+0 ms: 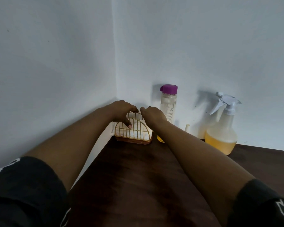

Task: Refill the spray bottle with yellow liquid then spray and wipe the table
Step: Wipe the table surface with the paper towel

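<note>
Left hand: your left hand (121, 110) sits just left of frame centre, fingers curled over the top of the wire arch of the napkin holder (134, 134), thumb (129, 126) pressed on its front grid. It grips the holder.
Right hand: your right hand (152, 114) is at the arch's upper right, fingertips tucked behind the wire. Cannot tell whether it pinches anything.
Napkin holder: gold wire, half-round, on a brown base. It stands upright in the corner of the desk (138, 177), centre frame, with white napkins (140, 128) inside.
Spray bottle: the spray bottle (221, 133) is at right of frame, upright on the desk against the wall. White trigger head fitted. Yellow liquid fills the lower part only. Well apart from both hands.
Clear bottle: the clear bottle (168, 104) has a purple cap (169, 88) and stands upright just right of your right hand. A little yellow liquid shows at its bottom.
Small white piece: the small white piece (187, 126) is between the two bottles, too small to identify.
Sleeves: black, in the lower corners of the frame.
</note>
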`<state>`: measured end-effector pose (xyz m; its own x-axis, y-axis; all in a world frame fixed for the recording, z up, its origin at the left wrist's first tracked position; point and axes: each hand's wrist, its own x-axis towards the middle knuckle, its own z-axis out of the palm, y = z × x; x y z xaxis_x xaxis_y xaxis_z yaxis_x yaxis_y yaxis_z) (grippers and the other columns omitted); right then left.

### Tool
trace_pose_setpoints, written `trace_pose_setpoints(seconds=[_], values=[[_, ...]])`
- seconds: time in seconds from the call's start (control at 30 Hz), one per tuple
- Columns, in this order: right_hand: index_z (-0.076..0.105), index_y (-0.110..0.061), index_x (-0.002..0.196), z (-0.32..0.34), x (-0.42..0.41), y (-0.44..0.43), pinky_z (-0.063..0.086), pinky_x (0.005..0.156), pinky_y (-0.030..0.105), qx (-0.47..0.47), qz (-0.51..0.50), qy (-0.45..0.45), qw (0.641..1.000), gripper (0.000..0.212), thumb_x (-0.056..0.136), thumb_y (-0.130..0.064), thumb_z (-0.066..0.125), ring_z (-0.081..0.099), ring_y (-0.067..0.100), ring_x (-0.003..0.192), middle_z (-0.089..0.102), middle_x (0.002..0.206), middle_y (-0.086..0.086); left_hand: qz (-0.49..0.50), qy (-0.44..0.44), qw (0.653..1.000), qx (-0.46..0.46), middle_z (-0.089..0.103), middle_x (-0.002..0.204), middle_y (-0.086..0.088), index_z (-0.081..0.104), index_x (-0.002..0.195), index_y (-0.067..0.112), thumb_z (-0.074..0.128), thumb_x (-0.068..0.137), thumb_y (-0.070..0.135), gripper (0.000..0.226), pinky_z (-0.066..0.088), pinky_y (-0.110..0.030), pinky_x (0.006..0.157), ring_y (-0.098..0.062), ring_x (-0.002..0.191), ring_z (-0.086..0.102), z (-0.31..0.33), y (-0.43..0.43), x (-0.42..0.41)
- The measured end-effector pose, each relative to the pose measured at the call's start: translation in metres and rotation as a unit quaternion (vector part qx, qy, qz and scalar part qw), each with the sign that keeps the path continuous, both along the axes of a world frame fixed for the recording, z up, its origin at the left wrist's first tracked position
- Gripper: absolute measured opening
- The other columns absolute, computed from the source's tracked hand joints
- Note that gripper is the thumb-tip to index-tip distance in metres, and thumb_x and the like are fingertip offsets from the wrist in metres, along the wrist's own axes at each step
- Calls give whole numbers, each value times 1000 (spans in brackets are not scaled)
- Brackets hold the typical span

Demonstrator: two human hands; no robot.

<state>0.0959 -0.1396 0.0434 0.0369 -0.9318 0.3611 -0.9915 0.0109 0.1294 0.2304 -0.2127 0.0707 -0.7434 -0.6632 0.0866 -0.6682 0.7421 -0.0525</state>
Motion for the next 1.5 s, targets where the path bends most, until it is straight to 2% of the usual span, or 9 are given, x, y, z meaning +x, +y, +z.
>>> trace_pose_setpoints(seconds=[0.23,0.37,0.53,0.67,0.93,1.17,1.33,1.43,1.5], values=[[56,-2,119,29,13,9,47,75,31,7,-7,30,999,30,90,1,49,61,28,101,59,112,14,31,4,999,-36,54,136,-1,44,138,22,79,71,30,76,38,-36,100,-23,125,49,-4,3,-6],[59,1,112,50,22,16,42,68,29,-12,5,46,999,24,89,2,52,62,29,97,61,108,15,54,14,998,-42,58,131,-5,45,137,24,79,72,30,74,41,-34,95,-24,119,53,-6,4,-9],[57,2,112,50,18,24,43,70,29,35,-30,-1,999,27,85,1,59,63,28,100,61,109,16,50,17,998,-30,57,133,-3,43,138,26,79,72,27,75,41,-35,96,-23,120,52,-4,10,-6],[58,0,111,20,15,19,44,69,28,90,-59,-46,993,24,87,3,53,64,26,97,64,108,14,40,16,999,-30,53,137,-1,42,138,25,76,76,25,71,39,-35,98,-22,124,47,-7,9,-2],[61,-2,106,-3,12,10,43,67,28,35,-103,-127,986,23,86,4,52,62,27,97,64,105,13,27,5,999,-31,50,140,0,42,139,22,76,76,29,73,36,-36,103,-23,128,44,-6,3,-2],[62,-1,109,11,19,9,49,72,30,-5,-94,-72,993,25,85,4,56,63,28,97,63,107,13,23,25,999,-30,53,137,0,43,138,24,77,74,31,73,38,-35,99,-22,124,48,-10,-3,-1],[61,-1,106,45,25,15,45,67,29,-23,-68,-22,997,22,86,3,53,63,28,94,63,104,13,60,31,997,-29,53,137,-5,39,141,21,78,72,32,80,39,-35,98,-25,124,50,-12,-6,-4],[60,-2,103,63,22,27,46,63,29,-21,-67,-32,997,19,88,1,50,64,27,92,63,100,13,69,-3,996,-47,51,139,-8,32,143,18,76,71,43,88,26,-39,110,-26,129,45,-14,0,-3],[59,-3,99,76,17,40,49,60,29,2,-67,-60,996,14,89,0,48,66,25,82,65,94,12,72,42,997,-3,30,153,-7,11,150,20,78,66,49,111,11,-46,115,-25,140,28,-19,11,2]])
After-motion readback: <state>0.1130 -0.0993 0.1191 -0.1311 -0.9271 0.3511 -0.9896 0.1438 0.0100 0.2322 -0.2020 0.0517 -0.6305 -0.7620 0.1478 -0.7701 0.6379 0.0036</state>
